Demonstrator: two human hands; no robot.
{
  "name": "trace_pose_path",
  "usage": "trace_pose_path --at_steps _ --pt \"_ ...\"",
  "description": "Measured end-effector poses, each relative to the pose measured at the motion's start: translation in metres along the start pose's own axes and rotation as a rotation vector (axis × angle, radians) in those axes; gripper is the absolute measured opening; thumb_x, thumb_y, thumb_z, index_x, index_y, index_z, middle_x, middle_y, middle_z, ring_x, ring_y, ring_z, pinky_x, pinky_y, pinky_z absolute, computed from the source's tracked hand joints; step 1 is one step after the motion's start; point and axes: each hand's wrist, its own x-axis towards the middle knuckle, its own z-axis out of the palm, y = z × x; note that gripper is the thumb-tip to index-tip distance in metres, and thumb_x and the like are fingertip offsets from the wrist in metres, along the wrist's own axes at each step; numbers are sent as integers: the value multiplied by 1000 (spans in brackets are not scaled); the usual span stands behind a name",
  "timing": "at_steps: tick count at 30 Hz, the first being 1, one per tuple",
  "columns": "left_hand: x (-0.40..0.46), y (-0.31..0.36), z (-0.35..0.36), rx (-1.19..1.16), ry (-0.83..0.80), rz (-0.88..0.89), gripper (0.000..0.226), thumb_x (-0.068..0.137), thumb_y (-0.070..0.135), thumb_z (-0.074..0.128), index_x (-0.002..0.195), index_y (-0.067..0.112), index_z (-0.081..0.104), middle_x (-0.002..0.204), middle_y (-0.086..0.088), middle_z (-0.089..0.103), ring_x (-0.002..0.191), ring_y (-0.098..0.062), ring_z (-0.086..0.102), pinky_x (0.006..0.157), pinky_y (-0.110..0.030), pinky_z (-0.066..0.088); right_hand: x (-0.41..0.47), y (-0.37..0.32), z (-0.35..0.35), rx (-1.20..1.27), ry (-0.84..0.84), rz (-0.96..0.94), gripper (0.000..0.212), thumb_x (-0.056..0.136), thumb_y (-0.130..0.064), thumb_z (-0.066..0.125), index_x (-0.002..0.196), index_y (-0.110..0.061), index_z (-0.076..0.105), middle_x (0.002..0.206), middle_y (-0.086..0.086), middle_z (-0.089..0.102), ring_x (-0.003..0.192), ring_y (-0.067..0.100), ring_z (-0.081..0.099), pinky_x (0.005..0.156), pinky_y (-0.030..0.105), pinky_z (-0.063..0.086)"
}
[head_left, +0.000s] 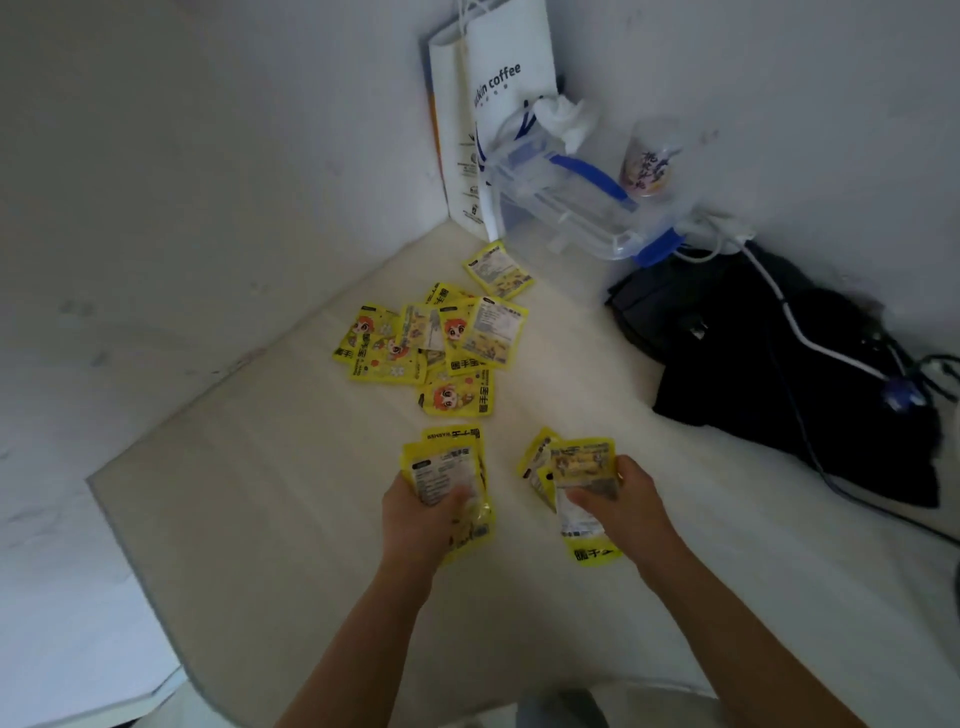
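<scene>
Several yellow packets (441, 338) with a cartoon face lie scattered in a loose pile on the cream mat (260, 493). One packet (497, 269) lies apart, farther back. My left hand (421, 519) grips a small stack of yellow packets (449, 462), thumb on top. My right hand (618, 504) holds another bunch of packets (576, 467), fanned out, with one hanging down below the fingers. Both hands hover just above the mat, in front of the pile.
A white paper coffee bag (498, 104) stands in the wall corner. Beside it are a clear plastic box with blue clips (571, 202) and a printed cup (649, 161). A black bag (753, 353) with white and dark cables lies at the right.
</scene>
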Motion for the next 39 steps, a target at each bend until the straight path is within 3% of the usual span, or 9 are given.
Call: trace_pose_path --at_steps 4,7,9,15,18,23,27,34,39 --pt "-20 -19 -10 -14 -78 48 23 76 0 74 79 18 61 75 -2 67 50 -5 64 38 -16 46 -38 16 8 35 79 32 30 77 -19 77 100 -14 59 102 6 67 95 26 65 84 46 55" --pt "-38 -40 -20 20 -142 89 23 72 1 77 85 17 65 83 -5 72 71 -20 70 55 -27 57 -79 35 15 66 164 84 33 76 -20 78 102 -13 59 102 6 68 94 27 66 83 48 56" --pt "-49 -54 -24 38 -184 103 25 70 1 78 87 16 67 84 -4 73 76 -21 71 68 -36 59 -103 47 16 96 210 121 34 75 -22 79 102 -13 59 100 6 68 93 27 66 83 48 56" --pt "-96 -73 -19 124 -311 169 30 68 0 80 84 21 65 84 2 72 78 -15 69 75 -34 56 -169 76 1 267 325 209 30 76 -17 78 100 -14 59 99 5 70 90 25 68 83 50 56" --pt "-120 -80 -9 169 -376 190 34 68 2 80 93 20 66 87 3 72 81 -16 69 76 -36 56 -197 90 -12 320 389 248 31 77 -15 77 103 -12 60 99 7 69 90 25 68 83 46 57" --pt "-171 -94 21 200 -483 216 33 70 -1 79 91 20 64 85 3 70 73 -8 67 66 -28 55 -243 125 -41 367 482 272 23 78 -14 76 83 -24 57 84 -4 65 85 21 67 80 41 57" --pt "-219 -113 50 271 -563 235 27 68 6 81 84 22 66 81 4 72 74 -13 70 68 -34 57 -288 168 -71 443 537 315 25 78 -15 76 98 -16 60 90 -2 67 86 19 67 76 38 57" --pt "-336 -168 105 334 -673 218 26 66 8 81 82 22 66 79 6 73 70 -8 70 64 -27 55 -379 257 -135 498 651 366 22 82 -15 73 96 -19 56 84 -4 63 69 4 58 48 17 45" --pt "-421 -217 150 377 -715 178 30 65 10 82 89 19 67 85 2 74 77 -16 71 72 -36 58 -441 317 -191 514 681 408 26 80 -17 74 97 -15 56 83 -2 63 71 9 60 55 24 48"
